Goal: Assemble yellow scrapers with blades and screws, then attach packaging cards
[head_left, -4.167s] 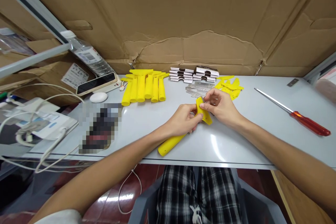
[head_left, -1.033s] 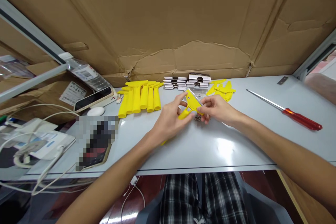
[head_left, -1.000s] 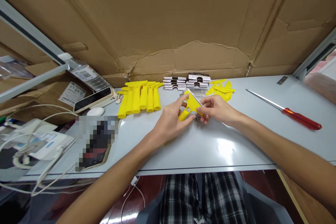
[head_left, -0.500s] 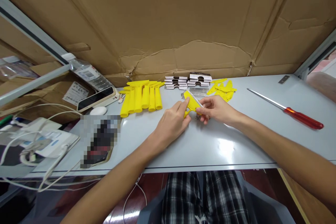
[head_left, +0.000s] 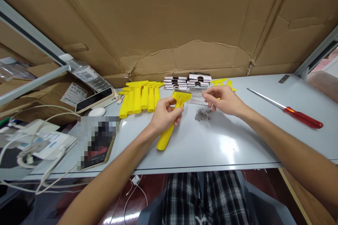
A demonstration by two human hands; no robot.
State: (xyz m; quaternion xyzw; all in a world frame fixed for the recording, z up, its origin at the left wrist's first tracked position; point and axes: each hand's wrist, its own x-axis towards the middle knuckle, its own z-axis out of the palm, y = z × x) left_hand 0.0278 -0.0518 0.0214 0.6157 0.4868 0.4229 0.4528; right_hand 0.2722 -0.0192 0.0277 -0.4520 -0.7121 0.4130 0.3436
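Has yellow scraper in left hand, with grip closed round handle, wide head toward back of tabletop; has right hand near small metal parts and flat metal plates; can't tell right grip's state, open or closed; shows red screwdriver well apart, far right.

Scraper handle smooth plastic; tabletop glossy.

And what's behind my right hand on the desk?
Flat yellow plastic pieces show just beyond your right hand, with the cardboard behind them. The hand covers part of the group, so how many pieces lie there cannot be seen.
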